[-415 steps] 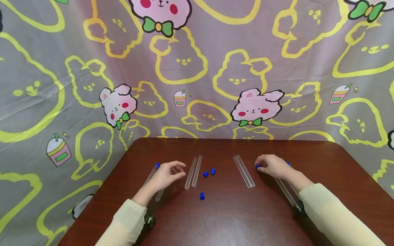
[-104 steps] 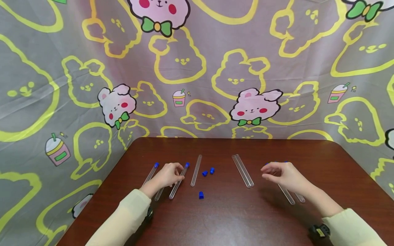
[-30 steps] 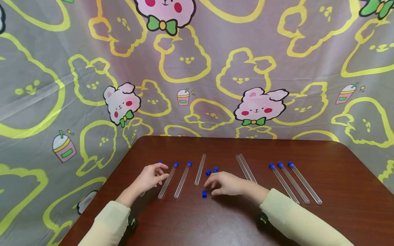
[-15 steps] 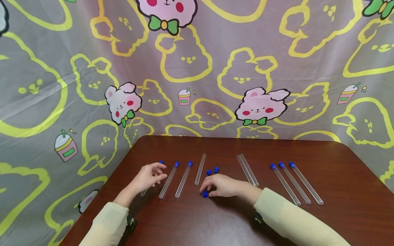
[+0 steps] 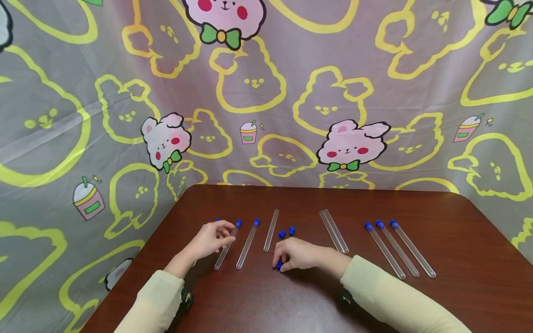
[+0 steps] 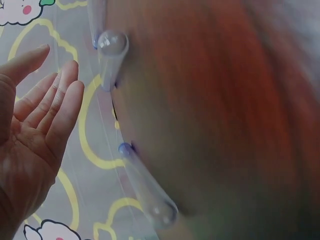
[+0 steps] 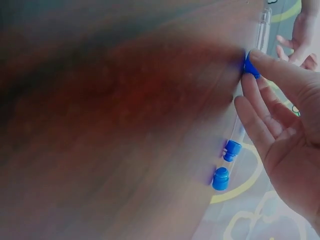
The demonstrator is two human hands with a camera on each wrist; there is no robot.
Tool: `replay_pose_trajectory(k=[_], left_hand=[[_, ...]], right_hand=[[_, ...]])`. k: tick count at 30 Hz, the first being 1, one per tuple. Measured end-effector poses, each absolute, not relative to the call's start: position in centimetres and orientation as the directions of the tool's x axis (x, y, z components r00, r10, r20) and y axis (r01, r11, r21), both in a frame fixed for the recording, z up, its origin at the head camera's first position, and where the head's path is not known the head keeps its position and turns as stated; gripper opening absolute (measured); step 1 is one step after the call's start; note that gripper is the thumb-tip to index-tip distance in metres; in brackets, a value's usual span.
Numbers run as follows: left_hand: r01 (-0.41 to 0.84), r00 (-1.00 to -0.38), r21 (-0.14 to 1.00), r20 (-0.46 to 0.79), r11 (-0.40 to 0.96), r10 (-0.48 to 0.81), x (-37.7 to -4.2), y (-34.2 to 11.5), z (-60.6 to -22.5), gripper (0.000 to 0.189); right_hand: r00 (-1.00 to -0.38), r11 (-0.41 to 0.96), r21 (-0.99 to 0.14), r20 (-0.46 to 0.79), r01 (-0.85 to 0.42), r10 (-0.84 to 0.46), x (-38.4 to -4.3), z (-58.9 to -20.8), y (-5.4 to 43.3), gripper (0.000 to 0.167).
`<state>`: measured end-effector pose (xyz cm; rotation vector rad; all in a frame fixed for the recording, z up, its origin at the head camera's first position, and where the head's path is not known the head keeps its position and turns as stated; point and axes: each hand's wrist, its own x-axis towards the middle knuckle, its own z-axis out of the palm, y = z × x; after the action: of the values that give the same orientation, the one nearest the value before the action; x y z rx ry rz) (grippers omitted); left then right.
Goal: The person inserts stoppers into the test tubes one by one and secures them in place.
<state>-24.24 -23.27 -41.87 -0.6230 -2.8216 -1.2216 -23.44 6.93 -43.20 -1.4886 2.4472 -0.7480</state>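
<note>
My right hand [image 5: 300, 254] is low at the middle of the table, pinching a blue test tube cap [image 7: 251, 65] between thumb and fingers. Two more blue caps [image 5: 282, 234] lie just beyond it. My left hand [image 5: 210, 239] hovers with relaxed, parted fingers and holds nothing; the left wrist view shows its bare palm. Below and beside it lie capped test tubes [image 5: 248, 244], one largely hidden by the hand. Between the hands lies an uncapped clear test tube [image 5: 271, 230].
Two uncapped tubes [image 5: 334, 231] lie side by side right of centre. Farther right are three blue-capped tubes [image 5: 385, 250] in a slanted row. A patterned curtain [image 5: 287, 92] stands behind the brown table [image 5: 266, 300].
My right hand came from the right-hand tubes to the near blue cap and now pinches it. My left hand let go of a capped tube, moved left, then slightly back right.
</note>
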Motion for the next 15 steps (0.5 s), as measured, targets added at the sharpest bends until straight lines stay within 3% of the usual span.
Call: replay_pose_trajectory(k=[8, 15], left_hand=[[0.398, -0.898, 0.704, 0.169, 0.588, 0.405, -25.2, -21.5, -41.9, 0.033], [0.484, -0.868, 0.595, 0.232, 0.642, 0.439, -25.9, -20.4, -41.5, 0.028]], right_hand=[[-0.518, 0.393, -0.541, 0.095, -0.743, -0.850, -23.0, -42.9, 7.9, 0.012], [-0.536, 0.369, -0.568, 0.155, -0.736, -0.830, -23.1, -41.9, 9.9, 0.010]])
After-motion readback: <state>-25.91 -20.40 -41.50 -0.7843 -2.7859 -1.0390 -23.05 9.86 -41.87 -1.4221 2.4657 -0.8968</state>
